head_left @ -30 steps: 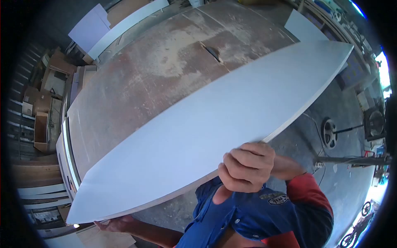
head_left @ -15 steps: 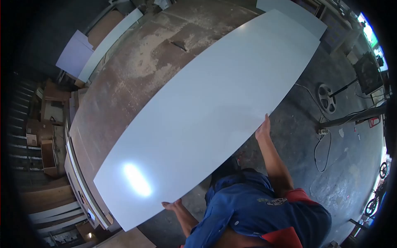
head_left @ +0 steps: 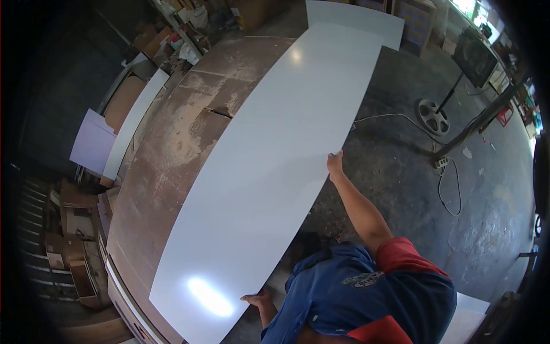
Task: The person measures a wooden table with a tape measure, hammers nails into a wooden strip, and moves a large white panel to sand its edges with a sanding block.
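Note:
A long white panel (head_left: 258, 155) lies slantwise over the brown worktable (head_left: 149, 183), light glaring off its near end. My left hand (head_left: 259, 300) grips the panel's near edge by its lower corner, thumb on top and fingers hidden beneath. Farther up that same edge my right hand (head_left: 334, 165) is closed on the panel, its arm stretched out.
Another white board (head_left: 355, 16) sits at the panel's far end. Sawdust covers part of the worktable. To the right stand a wheel-shaped base (head_left: 433, 117), a slanted post (head_left: 475, 132) and a power strip (head_left: 441, 163) with its cord on the floor.
The panel has swung to a steeper slant, its far end moving left and its near end right. Both hands have kept hold, the right one shifting left in view. The camera view has also shifted.

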